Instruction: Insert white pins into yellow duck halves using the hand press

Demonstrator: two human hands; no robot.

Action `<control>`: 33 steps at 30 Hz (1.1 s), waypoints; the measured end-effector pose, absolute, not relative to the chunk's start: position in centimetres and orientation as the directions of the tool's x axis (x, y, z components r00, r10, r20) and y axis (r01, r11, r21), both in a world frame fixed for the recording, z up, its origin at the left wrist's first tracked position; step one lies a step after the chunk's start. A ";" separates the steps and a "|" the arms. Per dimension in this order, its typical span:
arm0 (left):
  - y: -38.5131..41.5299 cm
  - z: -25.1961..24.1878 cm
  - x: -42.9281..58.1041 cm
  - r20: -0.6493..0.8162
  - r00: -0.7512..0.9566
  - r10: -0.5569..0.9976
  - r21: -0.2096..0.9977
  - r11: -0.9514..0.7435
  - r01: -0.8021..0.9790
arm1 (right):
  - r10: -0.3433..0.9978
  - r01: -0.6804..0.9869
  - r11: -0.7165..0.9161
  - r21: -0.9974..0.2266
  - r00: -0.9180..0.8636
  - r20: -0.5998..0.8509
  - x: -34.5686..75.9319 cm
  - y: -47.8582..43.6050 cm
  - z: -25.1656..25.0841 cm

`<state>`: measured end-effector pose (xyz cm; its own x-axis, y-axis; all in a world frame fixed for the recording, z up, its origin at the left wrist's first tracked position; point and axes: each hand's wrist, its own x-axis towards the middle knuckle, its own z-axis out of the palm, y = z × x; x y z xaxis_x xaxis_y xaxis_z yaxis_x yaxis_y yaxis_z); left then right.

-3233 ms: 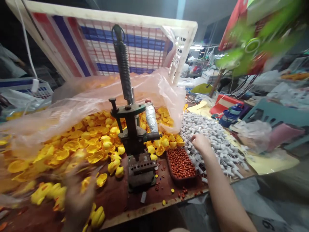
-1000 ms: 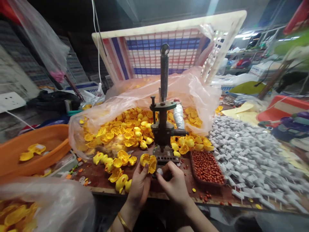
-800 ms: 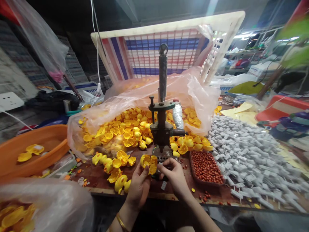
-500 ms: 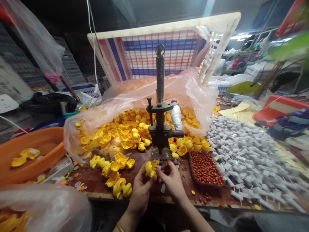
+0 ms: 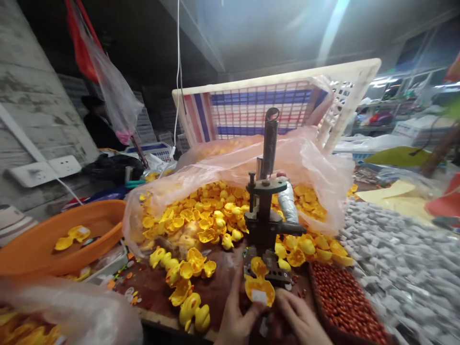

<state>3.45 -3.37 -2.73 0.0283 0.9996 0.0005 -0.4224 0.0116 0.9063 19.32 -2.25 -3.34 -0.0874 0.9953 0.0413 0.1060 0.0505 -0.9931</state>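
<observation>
In my left hand (image 5: 237, 309) is a yellow plastic duck shell half (image 5: 253, 282), open side up, with a pale block (image 5: 259, 297) in its body. My left thumb presses near that block, with the fingers along the shell's left side. My right hand (image 5: 300, 316) is closed just right of the shell, fingers curled together; what they hold, if anything, is hidden. The shell sits in front of the perforated metal base of a dark hand press (image 5: 264, 227), which has a spring on top and a foil-wrapped lever (image 5: 287, 199).
A tray of reddish-brown beads (image 5: 347, 297) and a heap of grey blocks (image 5: 395, 268) lie right. Behind, a pink plastic bag (image 5: 223, 158) spills yellow shells before a white crate (image 5: 280, 79). Left are several duck pieces (image 5: 190, 306) and an orange basin (image 5: 108, 235). A person (image 5: 98, 124) is far left.
My view has swung left and up, so things appear further right and lower. The duck shell has been turned, and its hollow side with the pale block now shows.
</observation>
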 end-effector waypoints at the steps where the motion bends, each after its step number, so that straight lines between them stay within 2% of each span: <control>1: -3.1 -2.7 3.0 0.002 0.018 1.000 0.905 0.005 -0.426 | 0.996 0.241 0.070 -0.968 -0.070 0.055 21.4 -1.8 -3.2; 2: -2.8 -2.7 2.5 -0.004 0.010 1.000 0.909 0.008 -0.417 | 0.996 0.392 0.087 -0.916 -0.024 0.084 23.7 -1.3 -3.3; 3: -2.6 -2.7 1.9 -0.021 0.004 1.000 0.916 0.021 -0.402 | 0.982 0.543 0.078 -0.836 0.105 0.160 25.9 -0.7 -3.5; 5: -2.3 -2.9 1.0 -0.078 -0.001 0.997 0.918 0.072 -0.389 | 0.939 0.749 0.005 -0.663 0.223 0.260 29.7 0.5 -4.6; 7: -2.1 -3.2 0.5 -0.107 -0.030 0.994 0.906 0.085 -0.414 | 0.948 0.836 -0.034 -0.548 0.200 0.247 32.0 1.4 -6.0; 9: -1.8 -3.3 0.2 -0.111 -0.071 0.991 0.899 0.069 -0.432 | 0.970 0.859 -0.027 -0.512 0.147 0.196 32.9 1.9 -7.0; 12: -1.2 -2.7 -0.3 -0.158 -0.135 0.978 0.901 0.087 -0.425 | 0.974 0.839 -0.025 -0.543 0.142 0.175 33.1 2.1 -6.9; 16: -0.5 -1.2 -0.9 -0.266 -0.154 0.951 0.812 0.135 -0.568 | 0.960 0.698 0.036 -0.715 0.175 0.219 31.4 1.7 -3.9; 21: -0.2 -0.9 0.6 -0.309 -0.107 0.945 0.692 0.147 -0.707 | 0.984 0.339 0.158 -0.927 0.020 0.175 22.9 0.0 0.2; 25: -0.2 -1.1 1.9 -0.352 -0.125 0.927 0.652 0.147 -0.744 | 0.998 0.049 0.068 -0.997 0.009 0.068 16.1 -0.4 -0.2; 27: -0.3 -1.0 2.2 -0.359 -0.116 0.926 0.657 0.162 -0.736 | 0.991 0.033 0.112 -0.993 0.070 0.114 14.6 -0.3 -1.1; 30: -0.5 -0.8 2.3 -0.351 -0.091 0.932 0.679 0.186 -0.710 | 0.945 0.145 0.277 -0.950 0.141 0.297 14.1 0.0 -1.9; 33: -0.6 -0.7 2.5 -0.326 -0.072 0.943 0.707 0.192 -0.681 | 0.904 0.223 0.379 -0.898 0.120 0.411 14.4 0.2 -2.0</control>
